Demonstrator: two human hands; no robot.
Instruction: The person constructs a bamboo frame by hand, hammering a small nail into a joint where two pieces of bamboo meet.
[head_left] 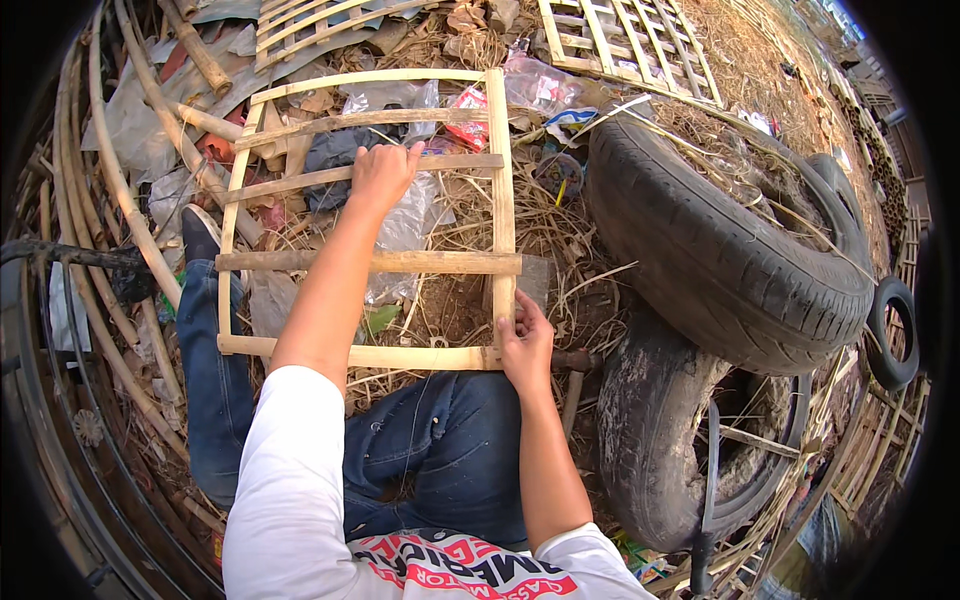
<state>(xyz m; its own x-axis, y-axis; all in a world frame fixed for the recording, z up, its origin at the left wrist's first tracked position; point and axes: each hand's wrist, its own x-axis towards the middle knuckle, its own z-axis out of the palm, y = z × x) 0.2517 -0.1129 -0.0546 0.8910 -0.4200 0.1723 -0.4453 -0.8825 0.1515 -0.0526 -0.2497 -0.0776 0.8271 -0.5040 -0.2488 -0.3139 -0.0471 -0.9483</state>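
A ladder-like bamboo frame, with two side rails and several crosswise slats, is held over the ground in front of my bent legs. My left hand reaches across it, fingers closed at the middle slat. At the near right corner, my right hand grips the right rail, thumb and fingers around its end. A greyish block sits partly behind that rail. Just right of my right hand lies a dark, short rod-like piece; its kind is unclear.
Worn tyres are stacked at my right, a long blade with a dark handle leaning there. Bamboo poles line the left. Two more bamboo lattices lie at the far side. Straw, plastic bags and scraps cover the ground.
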